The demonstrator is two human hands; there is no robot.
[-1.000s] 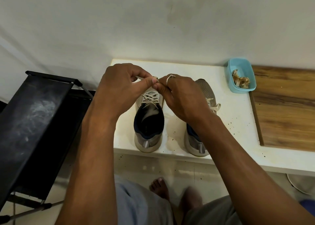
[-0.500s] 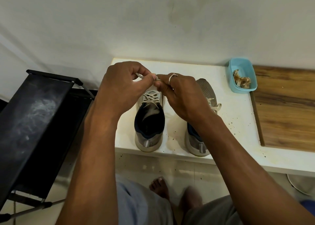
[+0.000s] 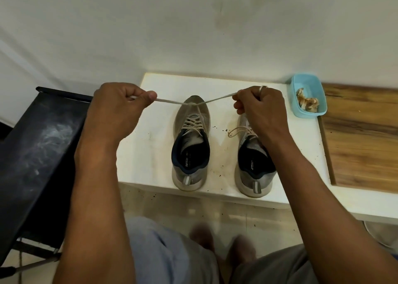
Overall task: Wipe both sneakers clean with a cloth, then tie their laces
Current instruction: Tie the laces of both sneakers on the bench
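Two grey sneakers stand side by side on a white table [image 3: 150, 154], toes toward the wall. Above the left sneaker [image 3: 190, 146] its lace [image 3: 172, 101] is stretched taut sideways, crossing over the toe. My left hand [image 3: 117, 109] pinches one lace end at the left, and my right hand [image 3: 258, 109] pinches the other end at the right. The right sneaker [image 3: 254, 171] is partly covered by my right wrist; a loose loop of its lace [image 3: 234, 132] lies on the table.
A light blue plastic tub [image 3: 295, 94] with brownish scraps sits at the table's back right, beside a wooden board [image 3: 361, 141]. A black metal stand [image 3: 32, 150] is on the left. My knees and bare feet are below the table edge.
My hands were together above the left sneaker; now they have pulled apart sideways, drawing the lace ends taut.
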